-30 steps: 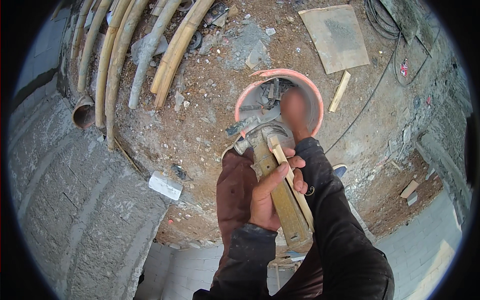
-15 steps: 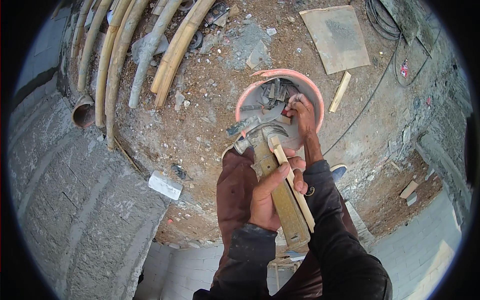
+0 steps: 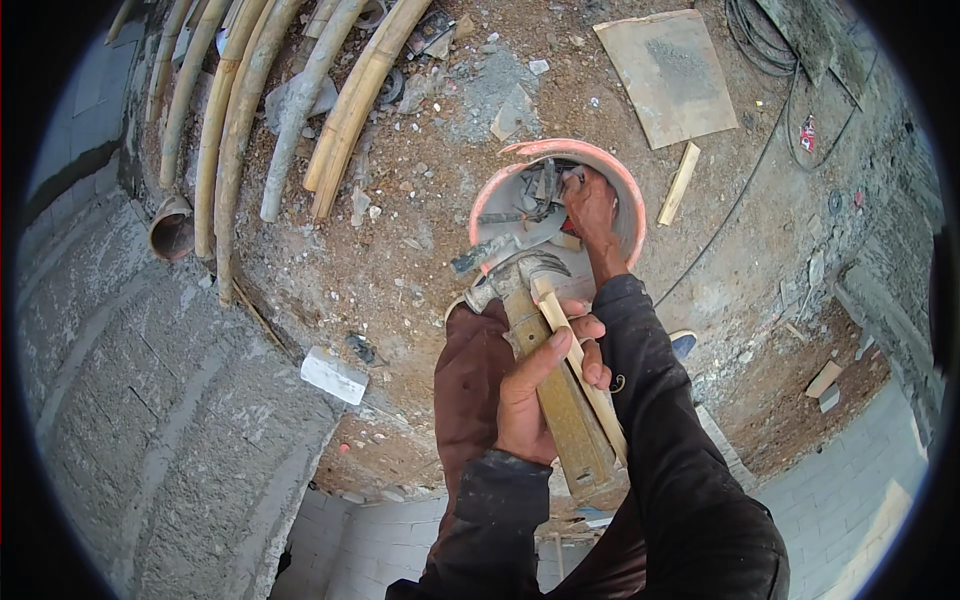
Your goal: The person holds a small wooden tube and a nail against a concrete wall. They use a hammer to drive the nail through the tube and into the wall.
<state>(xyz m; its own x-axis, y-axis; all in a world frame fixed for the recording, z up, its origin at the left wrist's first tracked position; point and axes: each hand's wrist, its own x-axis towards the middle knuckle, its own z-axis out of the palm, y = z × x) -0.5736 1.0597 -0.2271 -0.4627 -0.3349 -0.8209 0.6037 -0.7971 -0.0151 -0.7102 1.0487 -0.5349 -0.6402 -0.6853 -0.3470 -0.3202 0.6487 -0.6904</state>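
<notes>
My left hand (image 3: 530,390) is wrapped round the thick yellowish-brown handle of a claw hammer (image 3: 575,440), its metal head pointing away beside the bucket's near rim. A narrow pale wood strip (image 3: 580,370) lies along the handle in the same grip. My right hand (image 3: 594,210) reaches into an orange-rimmed bucket (image 3: 634,190), fingers curled down at small dark pieces (image 3: 540,185); what its fingertips hold is hidden. Leaning over the bucket's left rim is a flat-bladed tool (image 3: 468,258) with a dirty handle.
Bamboo poles (image 3: 345,110) lie at the far left near a short pipe (image 3: 170,235). A board (image 3: 670,80), another wood strip (image 3: 680,183) and a black cable (image 3: 735,215) are on the rubble-strewn ground at right. Rough concrete (image 3: 170,400) rises on the left, with a white block (image 3: 333,375) near its edge.
My right hand has gone farther into the bucket, and its fingers have moved up and left among the dark pieces. My left hand keeps its grip on the hammer and strip.
</notes>
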